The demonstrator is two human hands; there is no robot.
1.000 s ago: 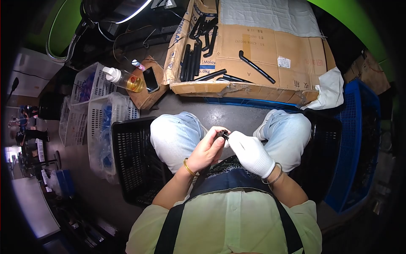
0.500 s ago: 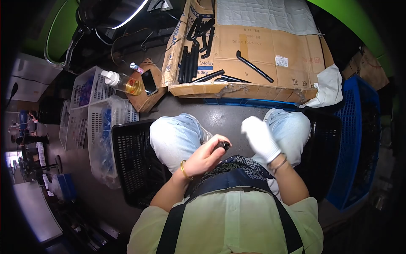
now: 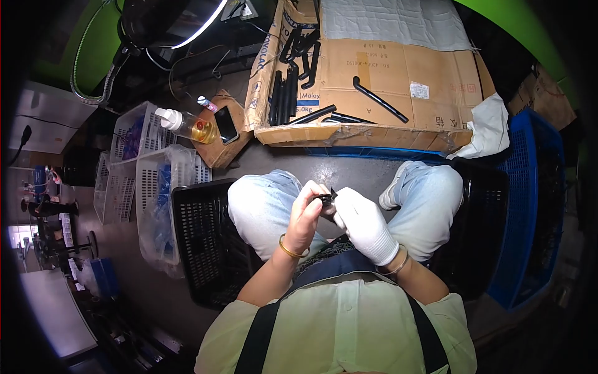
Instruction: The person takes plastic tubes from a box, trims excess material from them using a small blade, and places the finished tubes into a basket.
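Observation:
My bare left hand (image 3: 303, 218), with a gold bangle at the wrist, is closed around a small black part (image 3: 325, 199) with a rounded, shiny end. My right hand (image 3: 366, 225) wears a white knitted glove and meets the left hand in front of my lap. Its fingertips are pinched at the right side of the black part, where a thin dark tip sticks up. The exact kind of part cannot be made out, as the fingers cover most of it.
A cardboard box (image 3: 367, 134) ahead holds several bent black tubes (image 3: 381, 100). To its left a phone (image 3: 227, 124) and a pump bottle (image 3: 190, 126) rest on a brown board. Black crates (image 3: 202, 240) flank my legs; a blue crate (image 3: 529, 206) stands far right.
My gloved right hand has come left and now meets the black part. My left hand has risen slightly with the part, its fingers turned more upward.

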